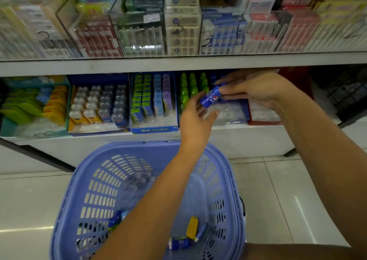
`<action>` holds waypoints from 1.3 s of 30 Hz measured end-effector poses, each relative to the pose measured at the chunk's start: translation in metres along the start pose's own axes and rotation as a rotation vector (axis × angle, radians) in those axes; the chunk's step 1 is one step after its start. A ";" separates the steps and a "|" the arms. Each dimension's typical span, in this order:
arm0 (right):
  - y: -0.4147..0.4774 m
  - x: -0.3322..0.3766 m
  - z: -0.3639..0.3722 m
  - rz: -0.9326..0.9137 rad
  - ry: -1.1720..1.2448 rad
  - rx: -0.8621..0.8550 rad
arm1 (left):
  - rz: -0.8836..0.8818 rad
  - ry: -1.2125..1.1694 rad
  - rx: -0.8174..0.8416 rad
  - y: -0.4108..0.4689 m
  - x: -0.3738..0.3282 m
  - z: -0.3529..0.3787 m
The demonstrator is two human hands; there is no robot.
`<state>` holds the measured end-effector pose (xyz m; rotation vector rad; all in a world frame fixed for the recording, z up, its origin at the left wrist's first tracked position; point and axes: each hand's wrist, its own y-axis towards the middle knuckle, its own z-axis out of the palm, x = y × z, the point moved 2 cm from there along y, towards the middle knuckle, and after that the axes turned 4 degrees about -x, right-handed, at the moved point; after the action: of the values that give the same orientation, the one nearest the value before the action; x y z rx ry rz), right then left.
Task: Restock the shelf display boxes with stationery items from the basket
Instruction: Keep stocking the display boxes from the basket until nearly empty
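STOCKING UP: A person's left hand [195,120] and right hand [252,87] held one blue bottle-shaped item [210,97] between them. The left fingers curled round its lower end; the right thumb and forefinger pinched its cap, the other fingers straight and close together. It hung before the fourth display box [246,110] of five on the lower shelf [248,138], at 1 o'clock from the lilac basket [123,146]. That box held three columns of green bottles [191,90] toward its 10 o'clock and a clear plastic tray [230,110]. Four items showed in the basket: three blue items [178,243], two at 5 o'clock and one at 7, and one yellow item [192,227] at 5 o'clock.
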<state>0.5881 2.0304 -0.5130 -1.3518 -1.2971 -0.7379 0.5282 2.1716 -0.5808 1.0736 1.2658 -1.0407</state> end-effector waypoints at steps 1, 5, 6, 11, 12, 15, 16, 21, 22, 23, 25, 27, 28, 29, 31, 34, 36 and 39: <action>0.000 0.000 -0.008 -0.043 -0.105 -0.051 | 0.043 0.151 0.054 -0.001 0.006 0.002; 0.009 -0.006 -0.039 -0.096 -0.650 -0.200 | 0.303 0.919 0.306 -0.008 0.036 -0.001; 0.013 -0.011 -0.041 -0.086 -0.680 -0.220 | 0.318 1.008 0.345 -0.010 0.043 -0.004; 0.025 -0.034 -0.035 -0.101 -0.716 -0.267 | 0.405 1.051 0.389 -0.010 0.052 -0.012; 0.025 -0.035 -0.036 -0.097 -0.728 -0.270 | 0.412 1.050 0.390 -0.010 0.052 -0.012; 0.029 -0.032 -0.040 -0.094 -0.884 -0.227 | 0.417 1.059 0.390 -0.009 0.053 -0.012; 0.029 -0.031 -0.041 -0.091 -0.924 -0.212 | 0.412 1.062 0.390 -0.009 0.053 -0.012; 0.025 -0.028 -0.040 -0.098 -0.901 -0.213 | 0.399 1.062 0.389 -0.009 0.053 -0.012; 0.024 -0.028 -0.039 -0.096 -0.890 -0.221 | 0.401 1.064 0.393 -0.009 0.053 -0.012; 0.024 -0.028 -0.038 -0.092 -0.885 -0.223 | 0.405 1.068 0.398 -0.009 0.052 -0.012; 0.025 -0.030 -0.036 -0.074 -0.882 -0.210 | 0.404 1.077 0.403 -0.009 0.052 -0.012; 0.026 -0.033 -0.035 -0.061 -0.891 -0.203 | 0.406 1.084 0.410 -0.009 0.052 -0.012; 0.026 -0.035 -0.035 -0.061 -0.889 -0.207 | 0.407 1.091 0.411 -0.009 0.053 -0.012; 0.026 -0.036 -0.035 -0.062 -0.892 -0.208 | 0.406 1.099 0.411 -0.009 0.053 -0.012; 0.028 -0.036 -0.034 -0.058 -0.935 -0.197 | 0.389 1.105 0.431 -0.008 0.053 -0.011; 0.027 -0.032 -0.027 -0.054 -1.054 -0.178 | 0.337 1.087 0.477 -0.005 0.046 -0.011; 0.020 -0.029 -0.015 -0.096 -1.193 -0.194 | 0.314 0.961 0.470 -0.010 0.040 -0.016; 0.001 -0.024 0.015 -0.214 -1.281 -0.260 | 0.333 0.745 0.332 -0.029 0.042 -0.043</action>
<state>0.5799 2.0374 -0.5395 -2.0193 -2.4093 -0.0799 0.4924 2.2075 -0.6245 1.9733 1.4322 -0.6114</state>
